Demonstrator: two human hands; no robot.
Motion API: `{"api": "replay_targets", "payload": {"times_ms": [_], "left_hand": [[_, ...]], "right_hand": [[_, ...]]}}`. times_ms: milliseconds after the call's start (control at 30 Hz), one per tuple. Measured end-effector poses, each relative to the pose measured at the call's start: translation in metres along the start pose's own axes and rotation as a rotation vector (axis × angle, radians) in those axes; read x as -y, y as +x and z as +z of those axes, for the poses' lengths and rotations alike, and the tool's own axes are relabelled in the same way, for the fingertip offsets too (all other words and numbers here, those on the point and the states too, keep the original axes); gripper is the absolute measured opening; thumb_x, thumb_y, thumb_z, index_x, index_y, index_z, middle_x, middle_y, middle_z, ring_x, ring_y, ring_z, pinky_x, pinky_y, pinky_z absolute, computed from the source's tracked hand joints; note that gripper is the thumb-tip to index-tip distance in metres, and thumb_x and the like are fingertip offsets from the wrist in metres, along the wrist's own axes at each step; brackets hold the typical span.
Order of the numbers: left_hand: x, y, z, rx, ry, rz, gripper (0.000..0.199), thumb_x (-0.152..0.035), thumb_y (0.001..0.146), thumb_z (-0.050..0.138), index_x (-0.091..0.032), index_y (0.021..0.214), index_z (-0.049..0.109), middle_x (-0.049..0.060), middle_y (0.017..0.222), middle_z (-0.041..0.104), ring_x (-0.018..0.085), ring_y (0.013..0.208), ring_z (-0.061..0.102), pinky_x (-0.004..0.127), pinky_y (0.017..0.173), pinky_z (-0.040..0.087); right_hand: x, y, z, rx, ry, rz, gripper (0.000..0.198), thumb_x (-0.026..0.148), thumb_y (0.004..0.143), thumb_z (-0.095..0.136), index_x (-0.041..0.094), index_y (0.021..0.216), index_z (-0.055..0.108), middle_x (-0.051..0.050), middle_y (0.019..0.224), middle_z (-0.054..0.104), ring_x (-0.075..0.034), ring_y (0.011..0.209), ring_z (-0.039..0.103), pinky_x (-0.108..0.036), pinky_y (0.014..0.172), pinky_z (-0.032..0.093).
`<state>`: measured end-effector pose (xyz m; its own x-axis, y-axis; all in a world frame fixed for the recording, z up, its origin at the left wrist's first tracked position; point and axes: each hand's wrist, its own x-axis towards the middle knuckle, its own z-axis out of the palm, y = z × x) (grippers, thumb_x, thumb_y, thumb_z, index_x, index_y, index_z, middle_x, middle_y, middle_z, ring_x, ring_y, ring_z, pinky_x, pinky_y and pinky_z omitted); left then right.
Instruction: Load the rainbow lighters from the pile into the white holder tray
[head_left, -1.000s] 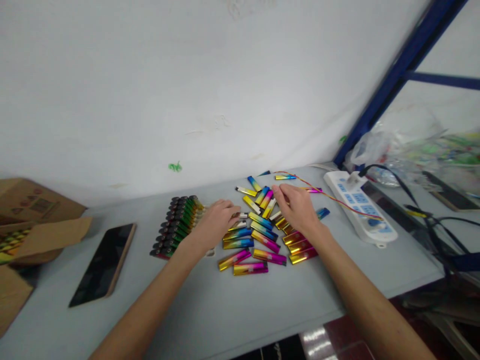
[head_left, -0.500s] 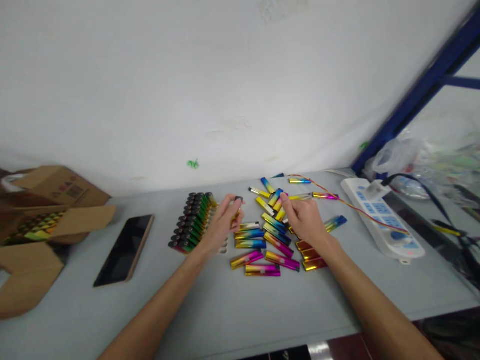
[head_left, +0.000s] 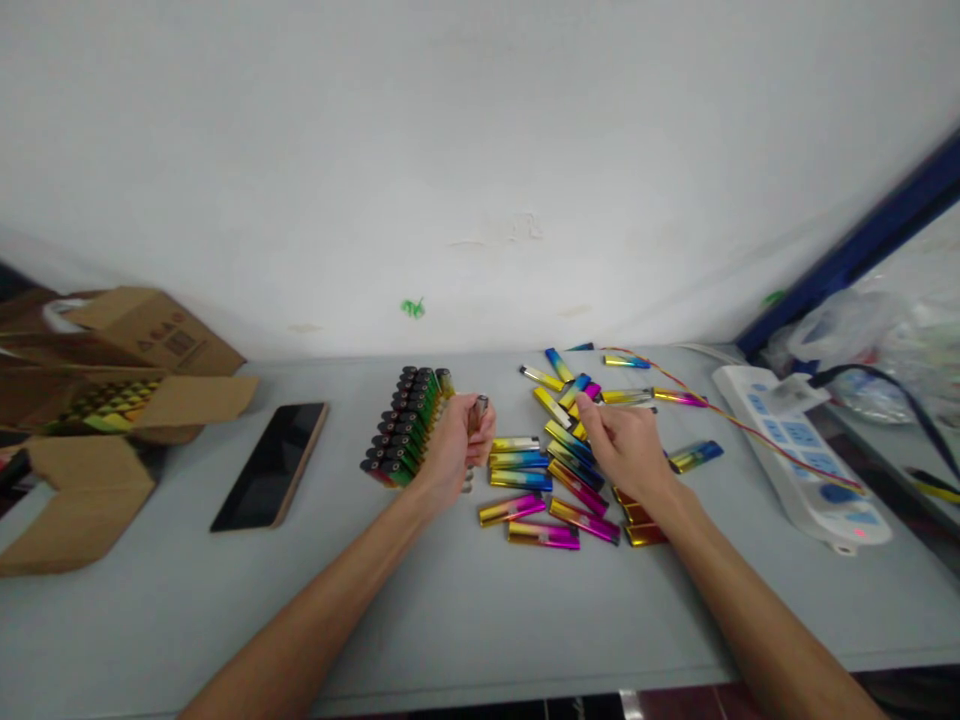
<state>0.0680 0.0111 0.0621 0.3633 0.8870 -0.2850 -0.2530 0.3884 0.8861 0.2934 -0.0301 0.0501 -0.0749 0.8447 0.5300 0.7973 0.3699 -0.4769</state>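
Note:
My left hand is closed round a slim lighter-like stick whose small end pokes up above the fingers; the rest of it is hidden. Just left of this hand, similar sticks with black tops stand upright in tight rows on a pale holder, partly covered by the hand. My right hand is closed, thumb uppermost, over a loose spread of shiny sticks in yellow, blue and magenta. Whatever its fingers may hold is out of sight.
A phone lies on the grey table at left, beside an open cardboard box containing more sticks. At right are a white power strip, a thin red-yellow wire and plastic bags. A wall closes off the back.
The view has swung a little left, so the table's contents sit further right. In my left hand, the stick's end now shows more upright and metallic. My right hand stays closed over the spread.

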Motion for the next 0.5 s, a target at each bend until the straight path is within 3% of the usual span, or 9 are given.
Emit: {"api": "replay_targets", "payload": {"times_ms": [133,267,400,500], "left_hand": [[0.0,0.0,0.0,0.029,-0.022,0.037,0.045,-0.057,0.089,0.054,-0.02,0.065,0.046,-0.009,0.054,0.026,0.006,0.043,0.02,0.017,0.04,0.019],[-0.014,-0.006,0.002,0.05,0.055,0.177,0.046,-0.066,0.09,0.062,-0.02,0.089,0.056,-0.008,0.059,0.044,0.008,0.044,0.036,0.019,0.043,0.029],[-0.045,-0.019,-0.002,-0.006,0.36,0.455,0.037,-0.057,0.096,0.063,-0.021,0.101,0.059,0.0,0.076,0.067,0.014,0.062,0.061,0.024,0.058,0.048],[-0.071,-0.024,-0.013,-0.058,0.68,0.571,0.035,-0.053,0.096,0.065,-0.018,0.099,0.069,0.006,0.091,0.074,0.018,0.082,0.068,0.028,0.072,0.054]], "right_hand": [[0.0,0.0,0.001,0.012,0.009,0.014,0.055,0.043,0.11,0.038,0.025,0.059,0.031,0.003,0.048,0.042,-0.011,0.044,0.037,-0.033,0.056,0.024],[0.003,0.001,0.0,0.011,0.031,-0.01,0.048,0.041,0.111,0.038,0.024,0.066,0.039,0.002,0.058,0.049,-0.012,0.052,0.043,-0.03,0.059,0.029],[0.002,0.002,0.002,0.032,0.022,-0.031,0.049,0.044,0.111,0.039,0.023,0.067,0.04,0.002,0.059,0.048,-0.012,0.054,0.042,-0.03,0.061,0.029],[0.001,0.001,0.004,0.051,0.006,-0.039,0.056,0.052,0.109,0.041,0.023,0.061,0.036,0.003,0.054,0.044,-0.012,0.05,0.036,-0.031,0.059,0.027]]}}
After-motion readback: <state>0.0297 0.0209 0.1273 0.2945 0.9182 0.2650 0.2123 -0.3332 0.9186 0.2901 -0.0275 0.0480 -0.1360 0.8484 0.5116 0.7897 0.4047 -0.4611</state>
